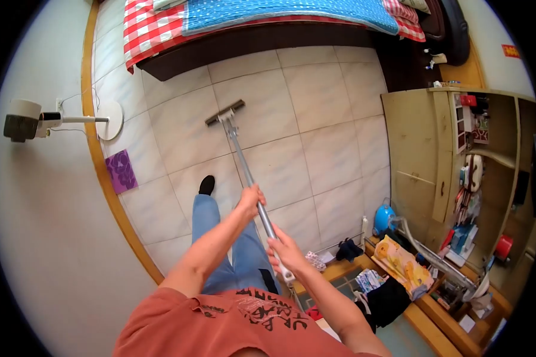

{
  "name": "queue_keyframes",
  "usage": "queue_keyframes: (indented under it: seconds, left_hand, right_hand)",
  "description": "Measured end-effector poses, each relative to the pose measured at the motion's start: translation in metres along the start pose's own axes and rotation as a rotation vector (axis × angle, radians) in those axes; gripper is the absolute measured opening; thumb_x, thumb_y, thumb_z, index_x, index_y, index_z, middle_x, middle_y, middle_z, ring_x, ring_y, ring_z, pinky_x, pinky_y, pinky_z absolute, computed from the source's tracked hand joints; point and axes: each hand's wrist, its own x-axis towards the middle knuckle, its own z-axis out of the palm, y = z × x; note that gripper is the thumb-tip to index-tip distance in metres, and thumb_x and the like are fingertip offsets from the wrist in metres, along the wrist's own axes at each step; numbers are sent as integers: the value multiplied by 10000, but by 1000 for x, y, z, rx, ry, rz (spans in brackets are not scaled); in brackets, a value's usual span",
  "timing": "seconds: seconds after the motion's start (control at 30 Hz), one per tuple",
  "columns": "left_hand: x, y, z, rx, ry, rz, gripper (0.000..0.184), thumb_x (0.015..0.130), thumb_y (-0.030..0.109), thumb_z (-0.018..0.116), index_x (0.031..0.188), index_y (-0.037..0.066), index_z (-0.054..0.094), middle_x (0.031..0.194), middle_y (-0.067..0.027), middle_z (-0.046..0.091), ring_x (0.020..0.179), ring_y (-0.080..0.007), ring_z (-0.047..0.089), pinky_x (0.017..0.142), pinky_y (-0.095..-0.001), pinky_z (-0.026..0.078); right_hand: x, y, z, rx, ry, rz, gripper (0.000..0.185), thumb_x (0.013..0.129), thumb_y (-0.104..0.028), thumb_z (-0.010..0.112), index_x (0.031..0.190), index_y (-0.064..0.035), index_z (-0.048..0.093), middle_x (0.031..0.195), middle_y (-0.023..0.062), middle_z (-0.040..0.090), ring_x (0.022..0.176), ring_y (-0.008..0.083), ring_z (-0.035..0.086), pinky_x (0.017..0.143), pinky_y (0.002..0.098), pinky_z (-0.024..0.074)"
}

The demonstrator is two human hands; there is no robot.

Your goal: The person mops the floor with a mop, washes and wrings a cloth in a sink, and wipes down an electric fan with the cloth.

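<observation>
Head view: left hand (253,199) and right hand (286,251) clamp the mop (244,163); the cabinet (414,143) holds a red object (503,247).

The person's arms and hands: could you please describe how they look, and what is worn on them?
Both the left hand and the right hand are bare, without gloves. No watch shows. The left arm has a short, rust-red shirt sleeve, its forearm uncovered.
</observation>
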Motion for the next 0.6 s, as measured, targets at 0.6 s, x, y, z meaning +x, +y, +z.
queue_keyframes:
  seconds: [0.6]
  left_hand:
    - [57, 40, -47, 406, 89, -65, 276, 959, 227, 437, 781, 16, 429, 590, -81, 438, 449, -186, 443, 379, -335, 406]
  right_hand:
    - [79, 44, 23, 320, -16, 6, 603, 985, -163, 430, 1519, -269, 170, 787, 41, 462, 516, 106, 402, 412, 243, 358]
